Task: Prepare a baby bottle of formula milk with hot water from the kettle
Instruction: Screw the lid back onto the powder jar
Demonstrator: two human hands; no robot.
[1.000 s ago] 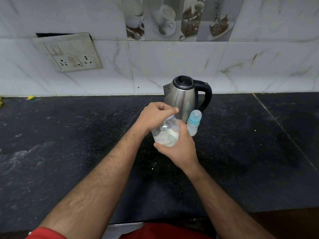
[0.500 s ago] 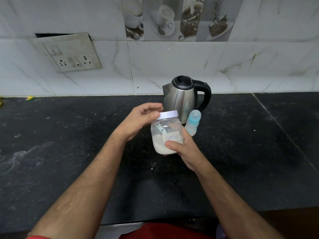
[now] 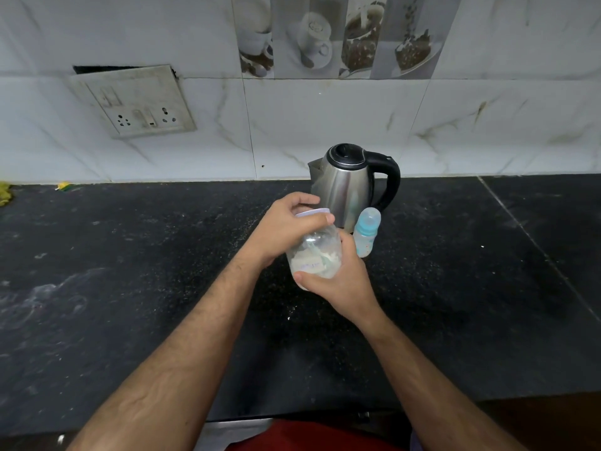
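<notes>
Two bare hands meet over a black stone counter (image 3: 130, 288), both on one clear jar (image 3: 317, 255). The right hand (image 3: 338, 281) cups the jar from below and behind, thumb across the front near the base, fingers curled round the far side. The left hand (image 3: 286, 229) comes over the top, fingers and thumb curled round the white lid (image 3: 313, 212); the lid rim shows between thumb and forefinger. Whether the lid is tight or loose cannot be told.

The jar is held above the counter, tilted with its top leaning away from the person. White powder (image 3: 312, 266) fills the lower part. A pale scoop (image 3: 313, 247) is dimly visible inside above the powder, blurred through the plastic. A small label on the jar front cannot be read.

The kettle (image 3: 349, 187), steel with black lid and black handle, stands upright on the counter against the wall, just behind the jar, spout pointing left, handle to the right. The baby bottle (image 3: 366, 234), pale blue with its cap on, stands upright just in front of the kettle's right side and just beside the right hand; whether it touches kettle or hand cannot be told. Nothing visible inside it.

The wall (image 3: 325, 118) is white marbled tile, with a strip of tiles printed with cups (image 3: 335, 37) at top. A switch and socket plate (image 3: 136, 102) hangs crooked at left, dark gap above it. Yellow scraps (image 3: 63, 186) lie at the far left counter edge. Red cloth (image 3: 309, 437) shows at bottom centre.
</notes>
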